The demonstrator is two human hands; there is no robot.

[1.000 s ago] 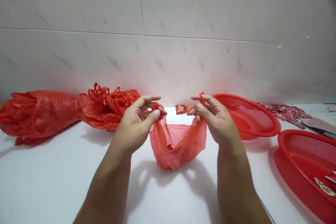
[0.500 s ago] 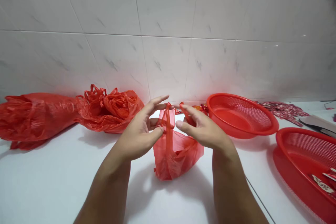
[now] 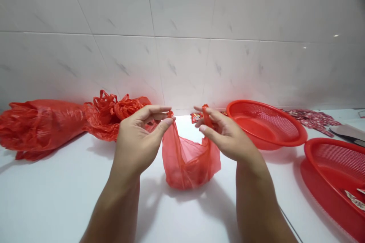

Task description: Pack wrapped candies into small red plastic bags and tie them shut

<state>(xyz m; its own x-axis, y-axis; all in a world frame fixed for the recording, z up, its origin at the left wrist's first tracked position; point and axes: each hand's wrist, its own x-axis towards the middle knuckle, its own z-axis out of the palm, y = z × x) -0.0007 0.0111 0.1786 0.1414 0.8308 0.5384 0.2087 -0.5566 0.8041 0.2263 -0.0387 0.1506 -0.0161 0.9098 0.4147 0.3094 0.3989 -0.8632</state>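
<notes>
A thin, see-through red plastic bag (image 3: 189, 169) hangs between my hands, just above or on the white table. My left hand (image 3: 142, 136) pinches the top of its left handle between thumb and fingers. The right handle loops over the fingers of my right hand (image 3: 221, 131), whose thumb and fingers are bent around it. Between the handles the bag's mouth sags in a U shape. Its lower part bulges, but what is inside cannot be made out.
Bunched red plastic bags (image 3: 48, 125) lie at the left. Small red packets (image 3: 196, 117) lie behind the bag. At the right stand a red basket (image 3: 266, 140) and a nearer red basket (image 3: 322, 174) with packets inside. Patterned packets (image 3: 313, 119) and a dark-edged blade-like thing (image 3: 348, 133) lie behind.
My hands have moved apart, drawing the two handles away from each other. The bag's mouth has spread wider and its body has turned to face me.
</notes>
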